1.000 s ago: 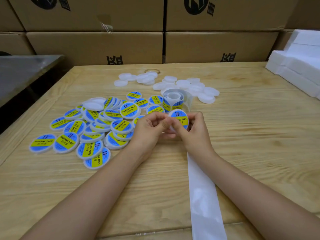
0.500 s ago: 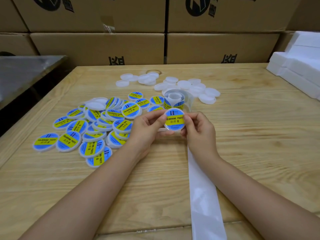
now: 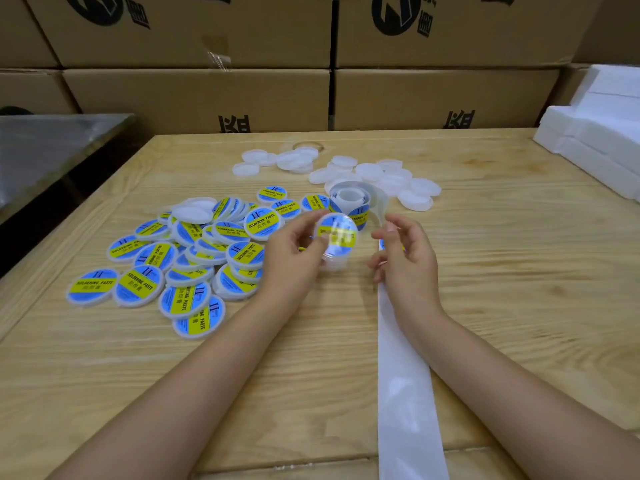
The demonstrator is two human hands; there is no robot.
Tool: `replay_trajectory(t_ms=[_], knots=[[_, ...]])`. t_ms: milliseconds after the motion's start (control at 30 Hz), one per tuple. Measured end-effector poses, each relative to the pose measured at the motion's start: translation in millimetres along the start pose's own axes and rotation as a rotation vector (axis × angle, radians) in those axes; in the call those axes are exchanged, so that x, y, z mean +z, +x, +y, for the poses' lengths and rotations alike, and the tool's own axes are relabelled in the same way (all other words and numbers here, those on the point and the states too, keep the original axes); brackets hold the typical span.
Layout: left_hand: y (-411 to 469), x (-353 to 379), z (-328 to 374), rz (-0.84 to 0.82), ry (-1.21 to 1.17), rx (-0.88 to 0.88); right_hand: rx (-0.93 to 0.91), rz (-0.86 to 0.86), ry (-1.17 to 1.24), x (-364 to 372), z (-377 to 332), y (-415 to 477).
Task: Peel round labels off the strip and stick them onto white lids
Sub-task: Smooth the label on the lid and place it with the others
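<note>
My left hand point(image 3: 291, 258) pinches a white lid with a blue and yellow round label point(image 3: 337, 233), lifted above the table and blurred by motion. My right hand point(image 3: 408, 261) hovers just right of it with loosely curled fingers and holds nothing. Behind the hands stands the label roll point(image 3: 349, 199). Its bare white backing strip point(image 3: 405, 393) runs under my right hand towards the table's near edge. Several unlabelled white lids point(image 3: 391, 174) lie behind the roll.
A pile of labelled lids point(image 3: 187, 258) covers the table's left half. Cardboard boxes point(image 3: 207, 95) are stacked along the far edge. White foam blocks point(image 3: 595, 140) sit at the far right, and a grey metal surface point(image 3: 45, 147) stands beyond the left edge.
Both hands were pressing the label onto the lid. My right hand has now let go and moved right, and my left hand alone carries the labelled lid.
</note>
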State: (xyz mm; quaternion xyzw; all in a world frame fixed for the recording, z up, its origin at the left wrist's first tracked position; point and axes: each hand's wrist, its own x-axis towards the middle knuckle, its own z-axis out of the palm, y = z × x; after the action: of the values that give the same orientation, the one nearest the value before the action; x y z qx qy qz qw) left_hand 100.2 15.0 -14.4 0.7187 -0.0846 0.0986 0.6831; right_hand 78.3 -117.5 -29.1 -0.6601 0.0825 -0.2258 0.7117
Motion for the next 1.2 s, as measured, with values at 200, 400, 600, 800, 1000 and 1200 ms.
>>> replay_trajectory(t_ms=[200, 400, 600, 800, 1000, 1200], knots=[[26, -33, 1, 0.369, 0.530, 0.155, 0.075, 0.150, -0.034, -4, 1, 5], [33, -48, -9, 0.407, 0.933, 0.062, 0.150, 0.149, 0.032, -8, 1, 6], [27, -49, -8, 0.286, 1.329, 0.227, 0.177, 0.131, 0.136, -11, 0, 6], [-7, 1, 0, -0.280, 1.117, 0.778, 0.192, 0.141, 0.239, -13, 0, 8], [-19, 13, -13, -0.583, 1.064, 0.624, 0.182, 0.066, 0.194, -14, -1, 11], [-20, 11, -9, -0.549, 1.066, 0.612, -0.312, -0.472, -0.933, -40, 1, 32]])
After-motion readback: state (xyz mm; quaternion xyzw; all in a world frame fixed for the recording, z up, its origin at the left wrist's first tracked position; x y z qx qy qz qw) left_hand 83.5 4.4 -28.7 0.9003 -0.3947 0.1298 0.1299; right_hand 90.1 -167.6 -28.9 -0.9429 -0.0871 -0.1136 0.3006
